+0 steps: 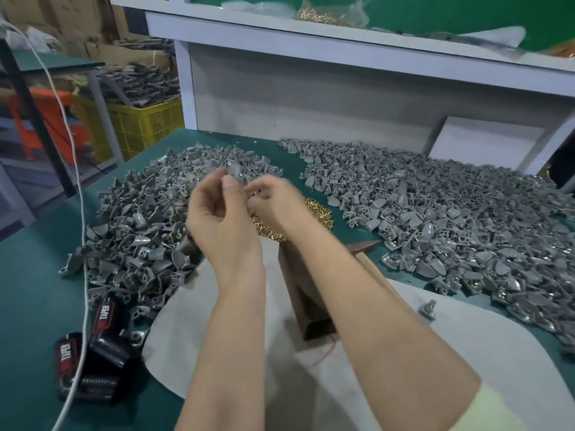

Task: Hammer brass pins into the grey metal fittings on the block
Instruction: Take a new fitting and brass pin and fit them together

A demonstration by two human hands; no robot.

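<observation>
Both hands are raised together above the table's middle. My left hand (pixel 217 213) pinches a grey metal fitting (pixel 234 173) between thumb and fingers. My right hand (pixel 273 200) is closed right beside it, its fingertips pinched on something small and blurred, probably a brass pin. A pile of brass pins (pixel 317 213) lies just behind the hands. The dark metal block (pixel 306 309) stands on a grey mat (pixel 236 346) under my right forearm. The hammer (pixel 365 255) lies to the block's right, partly hidden by the arm.
Two big heaps of grey fittings cover the green table, one at left (pixel 140 231) and one at right (pixel 451 219). A single fitting (pixel 427 309) lies on the mat. Black hand grippers (pixel 90 365) and a white cord (pixel 81 244) sit at left. A white shelf (pixel 311 29) stands behind.
</observation>
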